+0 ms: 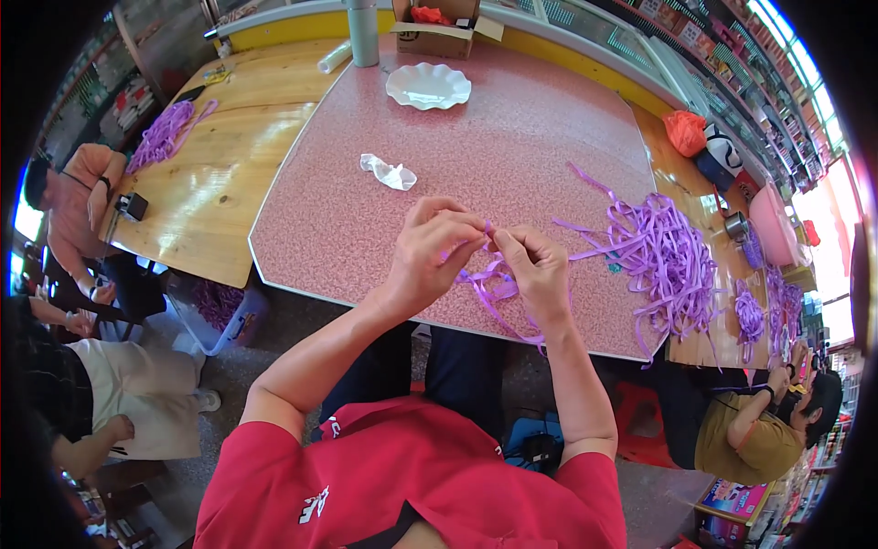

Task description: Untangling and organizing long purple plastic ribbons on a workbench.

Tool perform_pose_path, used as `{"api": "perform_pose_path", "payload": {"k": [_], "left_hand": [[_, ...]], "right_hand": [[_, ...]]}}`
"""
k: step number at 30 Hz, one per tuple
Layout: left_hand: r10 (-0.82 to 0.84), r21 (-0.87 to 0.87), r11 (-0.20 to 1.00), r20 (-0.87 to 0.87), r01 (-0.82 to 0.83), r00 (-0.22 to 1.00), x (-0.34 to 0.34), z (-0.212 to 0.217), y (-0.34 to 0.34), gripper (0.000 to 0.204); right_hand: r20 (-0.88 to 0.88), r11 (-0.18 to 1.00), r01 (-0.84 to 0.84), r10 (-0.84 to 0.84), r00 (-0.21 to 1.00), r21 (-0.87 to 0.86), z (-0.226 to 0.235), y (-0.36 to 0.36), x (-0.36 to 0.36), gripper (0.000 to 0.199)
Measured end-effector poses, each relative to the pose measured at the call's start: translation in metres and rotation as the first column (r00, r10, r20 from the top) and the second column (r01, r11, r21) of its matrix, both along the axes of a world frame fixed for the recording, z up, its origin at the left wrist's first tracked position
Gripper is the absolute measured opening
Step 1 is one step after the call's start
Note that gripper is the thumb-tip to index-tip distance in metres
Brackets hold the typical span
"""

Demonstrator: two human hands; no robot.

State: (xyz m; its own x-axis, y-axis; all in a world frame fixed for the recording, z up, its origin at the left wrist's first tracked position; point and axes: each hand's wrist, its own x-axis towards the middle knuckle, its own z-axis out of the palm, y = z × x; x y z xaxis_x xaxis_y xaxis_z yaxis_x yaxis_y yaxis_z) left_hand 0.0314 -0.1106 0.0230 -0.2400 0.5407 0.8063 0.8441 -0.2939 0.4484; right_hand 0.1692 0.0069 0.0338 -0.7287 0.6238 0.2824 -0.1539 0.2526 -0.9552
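Observation:
Both my hands meet above the near edge of the pink speckled table (338, 229). Between them runs a purple ribbon (498, 289), whose loops hang below my fingers toward the table's edge. My left hand (430, 252) pinches the ribbon with thumb and fingertips. Close beside it, my right hand (533, 267) also pinches the ribbon between thumb and curled fingers. A large tangled pile of purple ribbons (663, 261) lies to the right, a few strands trailing toward my right hand. Beyond my left hand rests a crumpled white tissue (389, 172).
A scalloped white plate (428, 86), a pale green bottle (363, 37) and a cardboard box (434, 35) stand at the far side. On the left wooden table (242, 119) lie more purple ribbons (165, 135). People sit or stand at both sides; a plastic bin (219, 316) is lower left.

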Motion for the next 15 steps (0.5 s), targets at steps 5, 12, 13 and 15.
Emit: {"api": "perform_pose_path", "payload": {"k": [5,12,13,15], "left_hand": [[0.030,-0.057,0.997,-0.249,-0.046,0.968,0.000,0.010,-0.003,0.017],[0.019,-0.048,0.998,-0.148,-0.027,0.989,-0.002,0.002,-0.001,0.021],[0.022,-0.047,0.998,-0.146,-0.029,0.989,0.002,0.001,-0.001,0.021],[-0.068,-0.013,0.997,0.280,0.075,0.958,0.011,-0.001,0.001,0.009]], "right_hand": [[0.177,0.967,-0.035,0.082,0.981,-0.252,0.006,0.010,-0.001,0.017],[0.118,0.914,-0.019,0.073,0.990,-0.404,0.003,0.004,-0.009,0.014],[0.119,0.915,-0.020,0.075,0.990,-0.403,0.003,0.001,-0.010,0.014],[-0.075,0.808,-0.092,0.060,0.995,-0.582,0.004,-0.005,-0.012,0.007]]}}
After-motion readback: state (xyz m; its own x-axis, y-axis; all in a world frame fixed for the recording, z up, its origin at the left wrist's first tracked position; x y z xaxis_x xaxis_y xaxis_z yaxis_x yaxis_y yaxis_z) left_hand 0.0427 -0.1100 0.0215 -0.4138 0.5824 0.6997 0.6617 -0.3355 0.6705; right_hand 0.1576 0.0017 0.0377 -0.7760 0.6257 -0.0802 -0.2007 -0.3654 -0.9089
